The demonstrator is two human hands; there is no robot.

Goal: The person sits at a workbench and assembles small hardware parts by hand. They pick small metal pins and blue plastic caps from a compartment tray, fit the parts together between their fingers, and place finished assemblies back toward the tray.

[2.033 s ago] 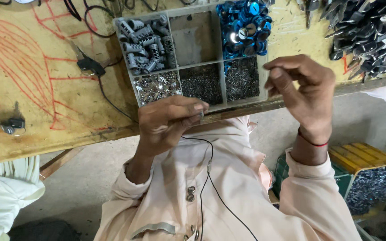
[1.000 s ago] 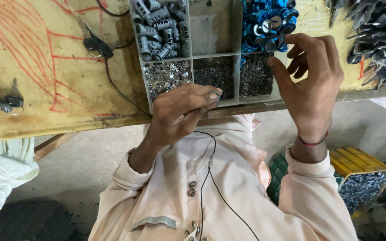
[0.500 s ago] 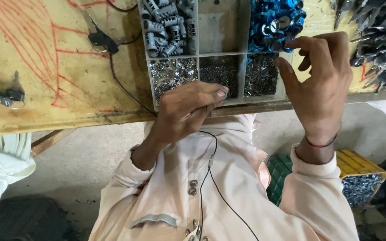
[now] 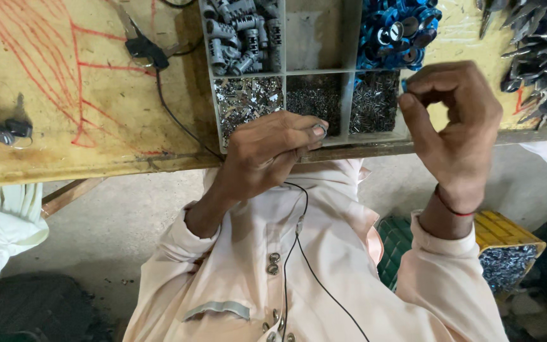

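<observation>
A grey compartment tray (image 4: pixel 347 95) lies flat at the near edge of the yellow tabletop (image 4: pixel 83 95), split by thin walls into six bins. The far left bin holds grey cylinder-shaped metal parts (image 4: pixel 242 31), the far middle bin shows only its bare floor, and the far right one is heaped with blue round caps (image 4: pixel 397 28). The near row holds small shiny metal pieces (image 4: pixel 248 98), then fine dark pins (image 4: pixel 314 95), then more dark pins (image 4: pixel 375 101). Whether either hand pinches a piece cannot be told.
</observation>
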